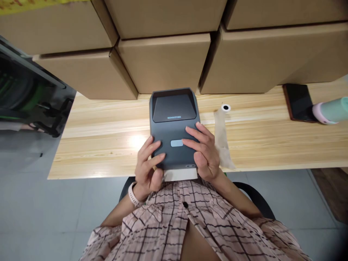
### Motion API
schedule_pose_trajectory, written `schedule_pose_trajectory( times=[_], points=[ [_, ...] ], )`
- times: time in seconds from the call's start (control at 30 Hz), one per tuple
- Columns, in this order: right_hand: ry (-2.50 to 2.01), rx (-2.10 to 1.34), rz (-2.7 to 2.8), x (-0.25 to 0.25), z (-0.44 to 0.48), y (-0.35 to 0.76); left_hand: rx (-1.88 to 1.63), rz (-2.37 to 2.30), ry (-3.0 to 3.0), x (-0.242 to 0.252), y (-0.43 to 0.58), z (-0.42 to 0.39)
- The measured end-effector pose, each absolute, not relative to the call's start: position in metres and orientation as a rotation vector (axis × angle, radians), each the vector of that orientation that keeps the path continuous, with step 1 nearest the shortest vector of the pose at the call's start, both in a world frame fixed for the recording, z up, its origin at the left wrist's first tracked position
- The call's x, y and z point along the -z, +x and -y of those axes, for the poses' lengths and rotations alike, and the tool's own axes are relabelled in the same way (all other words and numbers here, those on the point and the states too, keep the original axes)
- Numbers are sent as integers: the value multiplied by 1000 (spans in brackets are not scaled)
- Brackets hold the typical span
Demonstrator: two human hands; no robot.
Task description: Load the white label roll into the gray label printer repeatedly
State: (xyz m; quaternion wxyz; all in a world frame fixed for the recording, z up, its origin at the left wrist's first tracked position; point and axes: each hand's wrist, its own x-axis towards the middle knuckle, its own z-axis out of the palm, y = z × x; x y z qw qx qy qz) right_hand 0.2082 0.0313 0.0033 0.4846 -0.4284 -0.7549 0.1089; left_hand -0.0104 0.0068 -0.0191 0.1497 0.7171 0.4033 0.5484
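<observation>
A dark grey label printer (pixel 174 119) stands on the wooden table (pixel 108 145) at its front edge. A white strip of label paper (pixel 181 175) sticks out of its front slot. My left hand (pixel 148 165) lies on the printer's left front corner, thumb and fingers pinched at the paper's left edge. My right hand (pixel 203 150) rests flat on the printer's top right, fingers spread beside a pale oblong button (pixel 176 143). A watch band (pixel 133 195) circles my left wrist.
A spent label roll core with a trailing backing strip (pixel 222 139) lies right of the printer. A dark phone (pixel 299 102) and a mint and pink bottle (pixel 330 111) lie at the far right. Stacked cardboard boxes (pixel 165 59) line the table's back.
</observation>
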Motion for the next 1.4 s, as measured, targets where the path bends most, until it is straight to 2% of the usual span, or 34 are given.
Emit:
schedule_pose_trajectory(
  times=[0.07, 0.13, 0.27, 0.33, 0.47, 0.77, 0.87, 1.1, 1.17, 1.3, 1.4],
  points=[
    [-1014, -259, 1829, -5, -32, 209, -1629, -1055, 2061, 20, -22, 7],
    [-984, -260, 1825, -5, -33, 209, -1493, -1005, 2020, 18, -29, 20],
    [-934, -279, 1795, -3, -34, 207, -753, -997, 1435, 6, -18, 31],
    [-907, -277, 1779, -2, -35, 207, -531, -856, 1091, -2, -6, 28],
    [-894, -269, 1778, -3, -36, 207, -483, -774, 903, -13, 12, 18],
    [-891, -277, 1784, -4, -36, 207, -391, -882, 1112, -11, 7, 18],
    [-909, -262, 1804, -6, -35, 209, -407, -997, 1191, -9, 5, 16],
    [-1033, -100, 2193, -31, -33, 226, -489, -834, 1496, -32, -35, 7],
    [-1051, -63, 2300, -45, -36, 227, -741, -969, 1487, -34, -46, 6],
    [-1017, -53, 2395, -63, -47, 224, -1473, -1307, 1498, -19, -42, 0],
    [-988, -197, 2336, -52, -49, 221, -1523, -1351, 1626, 0, -22, -1]
  ],
)
